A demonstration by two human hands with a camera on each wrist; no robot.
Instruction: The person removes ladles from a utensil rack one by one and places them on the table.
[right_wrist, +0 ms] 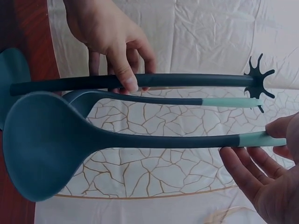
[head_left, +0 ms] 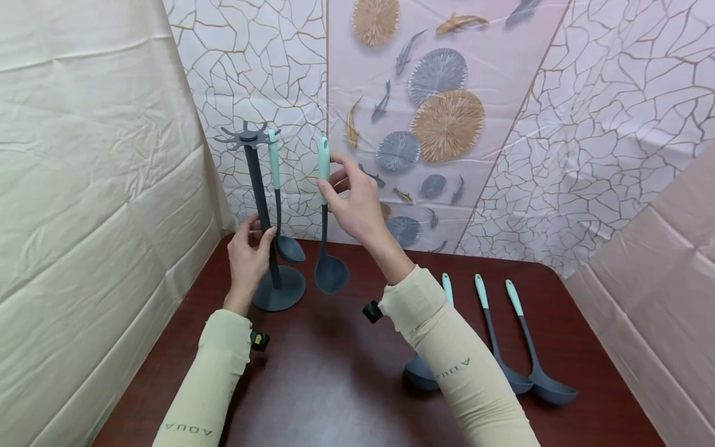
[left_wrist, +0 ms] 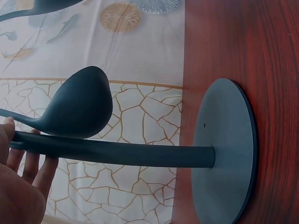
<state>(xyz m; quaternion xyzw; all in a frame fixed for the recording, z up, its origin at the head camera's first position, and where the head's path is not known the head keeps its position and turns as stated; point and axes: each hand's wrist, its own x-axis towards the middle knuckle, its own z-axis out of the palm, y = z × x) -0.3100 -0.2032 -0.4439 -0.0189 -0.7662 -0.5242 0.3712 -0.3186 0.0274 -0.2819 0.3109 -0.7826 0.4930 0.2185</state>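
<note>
A dark grey utensil stand (head_left: 260, 211) rises from a round base (head_left: 279, 289) at the table's back left. My left hand (head_left: 252, 243) grips its pole low down, and the pole (left_wrist: 117, 154) and base (left_wrist: 224, 154) fill the left wrist view. One ladle (head_left: 277, 205) with a mint handle hangs from the top hooks (head_left: 246, 138). My right hand (head_left: 338, 184) pinches the mint handle of a second ladle (head_left: 331, 273), held upright just right of the stand. In the right wrist view this ladle (right_wrist: 43, 142) lies alongside the hung ladle (right_wrist: 159, 100) and the pole (right_wrist: 187, 80).
Three more grey utensils with mint handles (head_left: 494, 335) lie side by side on the dark red table (head_left: 335, 385) at the right, one partly under my right sleeve. Cloth backdrops close in the left, back and right sides.
</note>
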